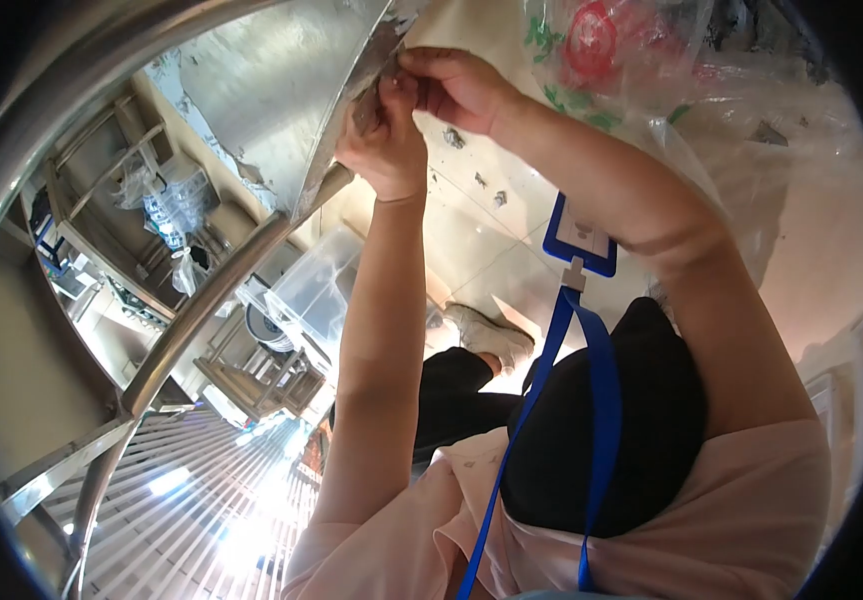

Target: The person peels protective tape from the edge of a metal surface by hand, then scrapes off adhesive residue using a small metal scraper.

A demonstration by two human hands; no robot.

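A silvery sheet (pixel 271 85) with ragged, peeling edges fills the upper left, next to a bent metal tube. At its right edge, my left hand (pixel 388 150) is closed around a dull grey strip (pixel 364 110). My right hand (pixel 461 92) meets it from the right, with thumb and fingers pinched together at the same edge. What lies between the right fingertips is hidden. Below the hands, crumpled grey scraps (pixel 453 138) lie on the pale floor.
A curved metal tube frame (pixel 206 290) crosses the left side. Clear plastic bags with red and green print (pixel 601 45) lie at upper right. A clear plastic bin (pixel 316 280) and wooden stools (pixel 266 378) stand beyond the tube. A blue-framed badge (pixel 581 240) hangs before my body.
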